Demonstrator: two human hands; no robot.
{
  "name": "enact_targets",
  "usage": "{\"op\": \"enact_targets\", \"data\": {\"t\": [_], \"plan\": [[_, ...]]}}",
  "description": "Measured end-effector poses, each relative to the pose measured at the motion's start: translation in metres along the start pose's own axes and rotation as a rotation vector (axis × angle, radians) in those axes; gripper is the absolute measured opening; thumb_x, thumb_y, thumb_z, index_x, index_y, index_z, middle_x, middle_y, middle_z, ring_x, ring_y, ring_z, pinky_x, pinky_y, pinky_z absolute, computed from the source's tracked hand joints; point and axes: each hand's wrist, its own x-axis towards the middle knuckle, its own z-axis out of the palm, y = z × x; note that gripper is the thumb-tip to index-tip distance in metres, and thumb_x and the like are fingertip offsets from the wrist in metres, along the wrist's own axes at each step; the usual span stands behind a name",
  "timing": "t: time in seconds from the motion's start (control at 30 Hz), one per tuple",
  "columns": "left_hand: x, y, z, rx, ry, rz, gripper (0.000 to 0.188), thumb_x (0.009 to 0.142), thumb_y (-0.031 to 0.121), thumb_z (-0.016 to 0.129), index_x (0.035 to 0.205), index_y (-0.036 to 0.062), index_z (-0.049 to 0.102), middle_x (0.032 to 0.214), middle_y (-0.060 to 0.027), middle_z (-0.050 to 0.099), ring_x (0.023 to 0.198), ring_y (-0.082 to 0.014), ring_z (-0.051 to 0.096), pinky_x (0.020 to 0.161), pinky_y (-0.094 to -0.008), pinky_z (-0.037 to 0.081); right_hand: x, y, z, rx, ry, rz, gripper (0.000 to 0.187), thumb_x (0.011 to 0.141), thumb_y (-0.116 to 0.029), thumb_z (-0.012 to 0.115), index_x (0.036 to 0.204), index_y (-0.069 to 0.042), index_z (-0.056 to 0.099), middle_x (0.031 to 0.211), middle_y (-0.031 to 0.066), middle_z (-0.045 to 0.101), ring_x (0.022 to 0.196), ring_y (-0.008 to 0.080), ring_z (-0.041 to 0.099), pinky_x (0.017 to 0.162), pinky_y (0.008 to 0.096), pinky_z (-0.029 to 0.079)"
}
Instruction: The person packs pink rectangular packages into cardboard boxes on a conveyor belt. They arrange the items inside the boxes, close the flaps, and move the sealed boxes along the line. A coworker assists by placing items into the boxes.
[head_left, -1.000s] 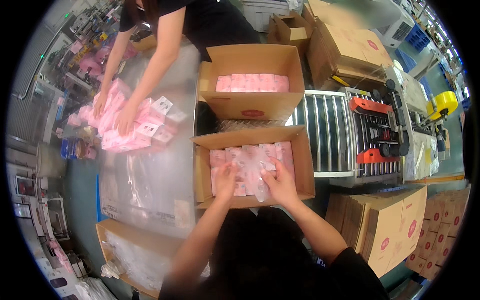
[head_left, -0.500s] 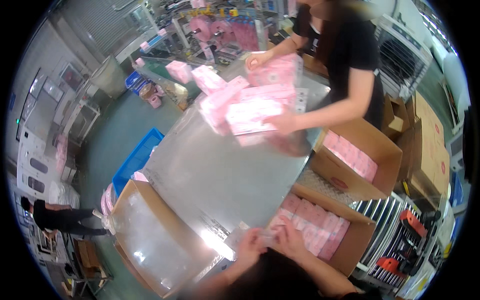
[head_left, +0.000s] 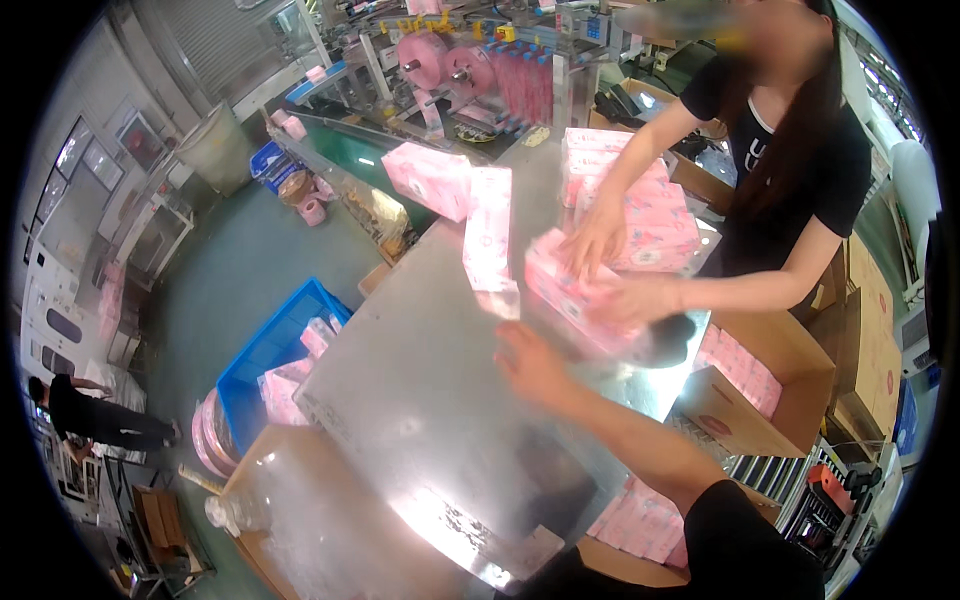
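Note:
My right hand [head_left: 537, 368] reaches over the metal table [head_left: 430, 370], fingers stretched and slightly bent, holding nothing. Just beyond its fingertips lies a long pink-and-white tissue pack [head_left: 489, 225] with a clear, crumpled film end; I cannot tell if they touch. Another pink pack [head_left: 428, 178] rests beside it at the far table edge. To the right, a co-worker's two hands [head_left: 600, 245] press on a tilted pink tissue pack [head_left: 560, 285], partly blurred. Behind these hands several more pink packs [head_left: 655, 225] are stacked. My left hand is out of view.
Cardboard boxes of pink packs stand at right [head_left: 770, 400] and below my right arm [head_left: 640, 570]. At left are a blue crate [head_left: 235, 375] with packs and a carton under clear plastic film [head_left: 330, 510]. A roller conveyor [head_left: 770, 475] runs at lower right; machinery with pink rolls [head_left: 425, 60] stands behind.
My hands were together at the table's near edge; my right hand has moved forward to the packs and my left has left view. The co-worker has shifted packs into a stack at right.

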Motion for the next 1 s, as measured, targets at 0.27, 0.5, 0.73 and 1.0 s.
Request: {"op": "enact_targets", "data": {"t": [0.27,0.5,0.73,1.0], "plan": [[0.150,0.149,-0.047,-1.037,0.061,0.095,0.039,0.092,0.007,0.060,0.129,0.0012,0.050,0.134,-0.0186,0.045,0.117,-0.0349,0.052,0.091,-0.0486,0.051,0.103,0.013,0.008,-0.436,0.185,-0.052,0.069,0.079,-0.018,0.073,0.138,0.000,0.042,0.145,0.0266,0.035,0.136,0.0487,0.031,0.109,0.0538,0.034],[0.258,0.443,-0.089,-0.421,0.286,0.973,0.046,0.078,0.000,0.065,0.124,0.0019,0.056,0.138,-0.0232,0.045,0.128,-0.0419,0.043,0.108,-0.0472,0.034,0.144,0.098,0.022,-0.662,0.195,0.067,0.078,0.079,-0.016,0.073,0.145,0.000,0.034,0.152,0.0275,0.026,0.141,0.0540,0.017,0.111,0.0606,0.028],[0.279,0.679,-0.063,-0.122,0.109,1.041,0.069,0.078,0.017,0.073,0.141,0.0087,0.046,0.149,-0.0178,0.037,0.140,-0.0458,0.026,0.112,-0.0561,0.029,0.067,0.082,-0.024,-0.543,0.034,-0.108,0.066,0.081,-0.012,0.069,0.140,0.001,0.043,0.148,0.0254,0.035,0.139,0.0514,0.024,0.115,0.0591,0.024],[0.255,0.609,-0.009,-0.076,0.217,1.488,0.071,0.076,0.005,0.063,0.144,0.0059,0.043,0.154,-0.0146,0.034,0.143,-0.0451,0.025,0.115,-0.0521,0.030,0.011,0.096,-0.066,-0.208,0.103,0.285,0.056,0.081,-0.018,0.073,0.134,-0.034,0.059,0.151,0.0261,0.029,0.119,0.0350,0.058,0.093,0.0436,0.053]]}}
